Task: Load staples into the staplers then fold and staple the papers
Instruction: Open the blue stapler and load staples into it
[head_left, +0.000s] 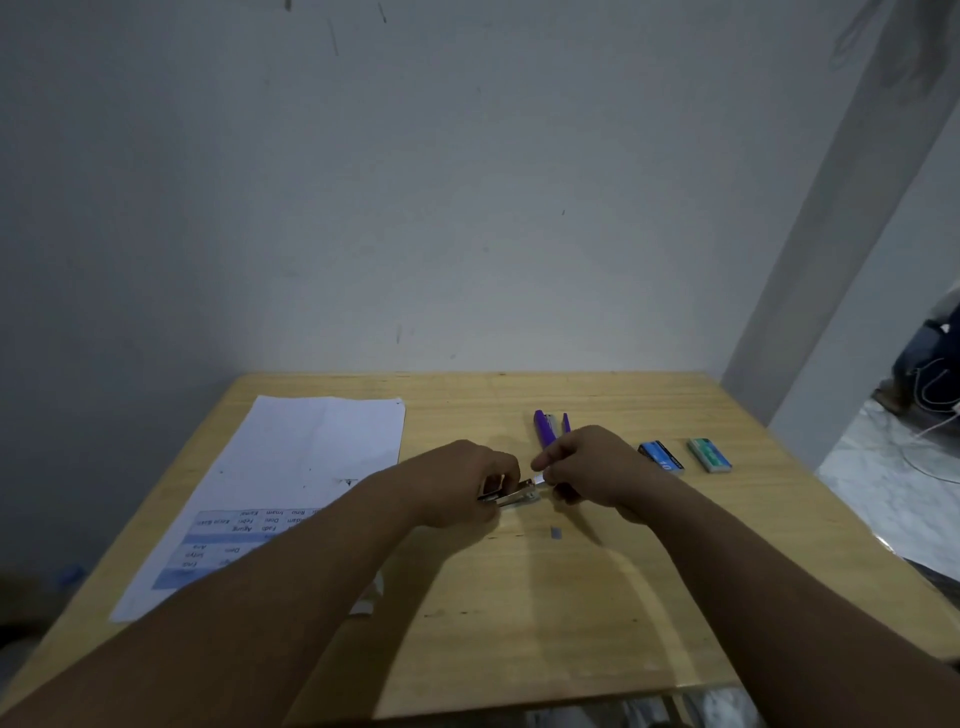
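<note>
From the head camera I see both hands meeting over the middle of the wooden worktop (519, 597). My left hand (467, 480) is closed around a small metal stapler (511, 493), which lies low on the wood with its long axis running roughly left to right and its open end pointing toward my right hand (587, 467). The right hand is pinched shut on something small and pale, most likely a strip of staples (540, 478), held just at the stapler's mouth; it is too blurred for me to say whether the strip has entered the channel. I judge this to be the loading step for this stapler, and the coming move turns on keeping the strip in line with the stapler's length and sliding it leftward.

Behind the right hand lies a purple stapler (543, 428), partly hidden, its length running away from me. Right of it, well apart from the hands, sit a blue staple box (662, 457) and a green staple box (709, 454), both nearer my right hand. A tiny grey piece (556, 533) lies on the wood just near the hands; it may be a loose bit of staples.

The papers (291, 467) rest flat on the left side, unfolded, their near corner reaching the worktop's left edge. There is open wood toward me for folding later
</note>
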